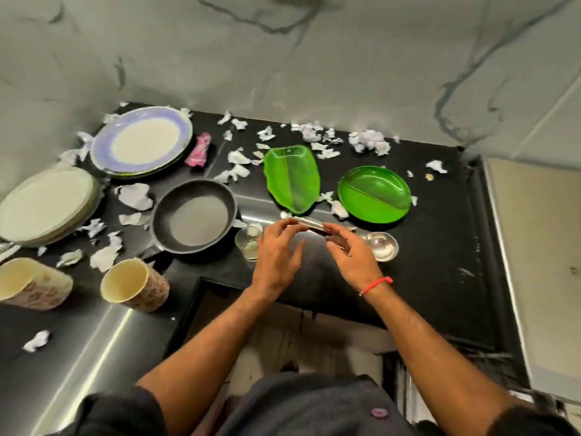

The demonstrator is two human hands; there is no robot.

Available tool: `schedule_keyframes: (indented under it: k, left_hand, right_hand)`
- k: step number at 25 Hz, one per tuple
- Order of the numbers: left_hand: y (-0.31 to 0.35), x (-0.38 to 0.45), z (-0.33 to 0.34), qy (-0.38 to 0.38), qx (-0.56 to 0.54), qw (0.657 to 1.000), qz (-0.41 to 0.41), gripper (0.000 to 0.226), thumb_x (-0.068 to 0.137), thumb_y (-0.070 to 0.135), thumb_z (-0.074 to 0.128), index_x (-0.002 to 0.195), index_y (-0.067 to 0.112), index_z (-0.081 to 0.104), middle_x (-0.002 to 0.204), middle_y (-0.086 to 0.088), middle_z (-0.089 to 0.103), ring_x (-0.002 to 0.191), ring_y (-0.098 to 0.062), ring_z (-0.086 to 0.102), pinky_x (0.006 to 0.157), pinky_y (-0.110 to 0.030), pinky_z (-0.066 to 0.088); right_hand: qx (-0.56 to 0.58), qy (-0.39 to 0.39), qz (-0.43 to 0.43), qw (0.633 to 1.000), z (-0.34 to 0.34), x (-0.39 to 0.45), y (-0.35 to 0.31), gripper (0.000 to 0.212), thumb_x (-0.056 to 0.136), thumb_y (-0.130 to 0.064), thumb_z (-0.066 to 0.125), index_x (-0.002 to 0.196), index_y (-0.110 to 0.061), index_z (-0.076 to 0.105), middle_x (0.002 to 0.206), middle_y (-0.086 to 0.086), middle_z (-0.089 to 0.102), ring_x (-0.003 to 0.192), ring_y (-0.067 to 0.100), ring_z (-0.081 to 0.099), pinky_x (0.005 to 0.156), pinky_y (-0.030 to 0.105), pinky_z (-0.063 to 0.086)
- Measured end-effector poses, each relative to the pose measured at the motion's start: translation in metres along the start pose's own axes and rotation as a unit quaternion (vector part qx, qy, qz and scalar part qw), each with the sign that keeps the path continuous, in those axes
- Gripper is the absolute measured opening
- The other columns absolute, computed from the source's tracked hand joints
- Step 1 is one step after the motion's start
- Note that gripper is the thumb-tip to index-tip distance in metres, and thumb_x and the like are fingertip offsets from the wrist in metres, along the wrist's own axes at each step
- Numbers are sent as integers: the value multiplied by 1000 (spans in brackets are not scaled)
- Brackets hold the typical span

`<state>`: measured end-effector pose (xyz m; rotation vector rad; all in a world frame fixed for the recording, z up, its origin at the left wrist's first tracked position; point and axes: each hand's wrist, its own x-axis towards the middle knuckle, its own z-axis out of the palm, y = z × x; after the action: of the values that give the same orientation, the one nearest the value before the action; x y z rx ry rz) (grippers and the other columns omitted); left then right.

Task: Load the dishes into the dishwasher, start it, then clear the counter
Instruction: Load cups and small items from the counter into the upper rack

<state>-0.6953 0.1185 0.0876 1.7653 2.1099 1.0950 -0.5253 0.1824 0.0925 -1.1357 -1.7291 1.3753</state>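
Both hands meet over the black counter (440, 234), left hand (276, 250) and right hand (352, 253) each pinching the utensil handles (309, 223), with the steel ladle (382, 245) bowl resting beside the round green plate (374, 193).

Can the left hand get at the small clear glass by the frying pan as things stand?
Probably yes. The small glass stands right beside the left hand, at the fingers, with nothing between them. But that hand is pinching the metal utensils together with the right hand, so it would have to let go first.
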Motion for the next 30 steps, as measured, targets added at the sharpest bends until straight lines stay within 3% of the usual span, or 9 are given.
schedule_keyframes:
  k: [5,8,10,13,15,16,20,24,30]
  left_hand:
    - [-28,-17,-35,65,108,986,-112,41,87,29,70,127,34,60,151,1,35,138,-28,29,113,-47,29]
    - [-47,-19,-38,15,88,976,-200,63,85,37,74,141,26,47,147,-5,36,129,-30,38,107,-51,38]
    - [-56,-17,-36,0,49,980,-194,66,86,34,75,144,23,45,137,-5,46,119,-29,46,101,-52,43]
    - [-51,-10,-35,17,-44,985,-166,60,86,34,77,139,23,51,125,-3,55,111,-21,53,98,-33,46]
    - [-29,0,-34,4,-152,968,-202,55,86,42,76,135,26,55,112,2,63,98,-9,62,85,-17,49]
    - [-14,5,-32,-24,-198,953,-226,52,86,49,73,131,29,57,104,4,67,91,-5,66,81,-16,51]
    - [40,10,-2,-151,-290,915,-236,35,93,62,57,108,32,67,76,-2,72,63,-14,69,71,-43,62]
    - [85,-3,32,-242,-293,902,-208,39,98,61,47,92,28,67,62,-1,66,53,-19,62,52,-34,55]
    - [147,-28,67,-345,-268,880,-188,55,96,69,40,81,24,67,61,1,66,54,-19,61,55,-33,55]
  right_hand:
    - [-5,-83,-4,997,54,24,-9,47,93,1,56,120,-37,55,123,-7,63,117,14,60,102,27,47]
    - [-18,-102,4,995,67,31,-6,44,93,1,56,127,-27,57,124,-4,63,115,14,60,101,27,48]
    - [-29,-105,-2,994,67,30,-9,44,93,1,56,130,-23,56,127,-3,63,116,14,59,100,25,49]
    - [-30,-110,-8,993,55,22,-16,47,91,-7,63,131,-29,54,132,-4,60,119,10,58,100,30,51]
    - [-34,-112,-17,993,41,8,-18,53,87,-17,69,136,-28,51,136,-6,56,120,10,56,98,34,52]
    - [-42,-101,-28,994,33,0,-18,58,85,-20,71,139,-27,49,137,-7,54,121,11,56,98,36,52]
    - [-71,7,-56,996,-4,-37,-17,61,83,-21,75,139,-22,48,137,-6,56,125,12,55,104,39,47]
    - [-39,116,-2,992,-45,-83,-9,55,84,-26,75,134,-26,51,125,-5,64,113,16,64,100,40,51]
    - [-13,235,21,972,-86,-144,4,56,80,-37,76,128,-24,52,113,-5,64,99,18,66,92,43,53]
